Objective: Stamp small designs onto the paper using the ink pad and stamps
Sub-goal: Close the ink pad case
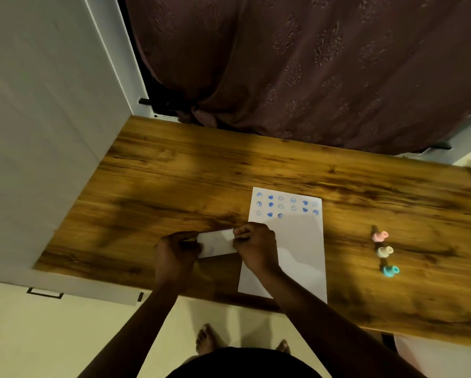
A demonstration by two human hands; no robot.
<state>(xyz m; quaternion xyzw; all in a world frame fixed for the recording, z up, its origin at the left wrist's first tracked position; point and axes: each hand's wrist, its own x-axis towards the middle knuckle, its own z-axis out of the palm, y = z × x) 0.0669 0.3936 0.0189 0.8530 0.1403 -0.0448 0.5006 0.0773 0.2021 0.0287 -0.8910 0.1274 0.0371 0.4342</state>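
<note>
A white sheet of paper (297, 241) lies on the wooden table (174, 173), its far end covered with three rows of small blue stamped faces and hearts. Just left of the paper, both my hands grip a flat white rectangular box, likely the ink pad (218, 242), which looks closed. My left hand (175, 253) holds its left end and my right hand (256, 246) pinches its right end. Three small stamps stand in a line at the right: pink (380, 236), cream (384, 251) and teal (390, 270).
A maroon patterned curtain (324, 64) hangs behind the table. A white cabinet or wall panel (38, 132) borders the table's left side. The paper's near end overhangs the table's front edge. My bare feet (207, 339) stand on a pale floor below.
</note>
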